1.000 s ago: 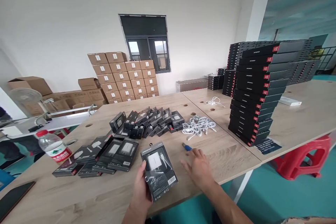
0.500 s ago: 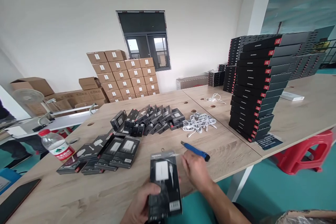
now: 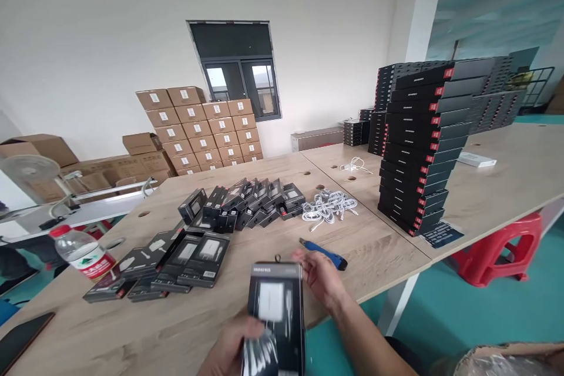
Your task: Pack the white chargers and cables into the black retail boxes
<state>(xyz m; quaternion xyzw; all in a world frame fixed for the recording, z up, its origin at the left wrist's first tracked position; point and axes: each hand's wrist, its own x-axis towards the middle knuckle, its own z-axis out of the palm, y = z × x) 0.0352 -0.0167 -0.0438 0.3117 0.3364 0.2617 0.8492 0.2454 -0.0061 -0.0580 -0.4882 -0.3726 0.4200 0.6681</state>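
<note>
My left hand (image 3: 235, 341) grips a black retail box (image 3: 275, 299) upright in front of me, thumb across its face. The box shows a white charger and a cable. Crumpled shiny clear film (image 3: 261, 355) bunches over its lower part beside my thumb. My right hand (image 3: 321, 279) is just off the box's upper right corner, fingers loosely curled and a bit blurred, with nothing visible in them. Behind that hand, a blue utility knife (image 3: 326, 253) lies on the table. Similar black boxes (image 3: 205, 258) lie to the left, several more piled behind.
White cables (image 3: 330, 208) lie bundled on the wooden table (image 3: 374, 264). A tall stack of black boxes (image 3: 423, 153) stands at right. At left are a bottle (image 3: 90, 258) and a phone (image 3: 24, 335). A red stool (image 3: 497, 252) and an open carton (image 3: 511, 358) are at lower right.
The clear film stretched from the box toward my right hand is now crumpled at the box's lower part. My right hand has shifted slightly left and turned. The view has swung a little right.
</note>
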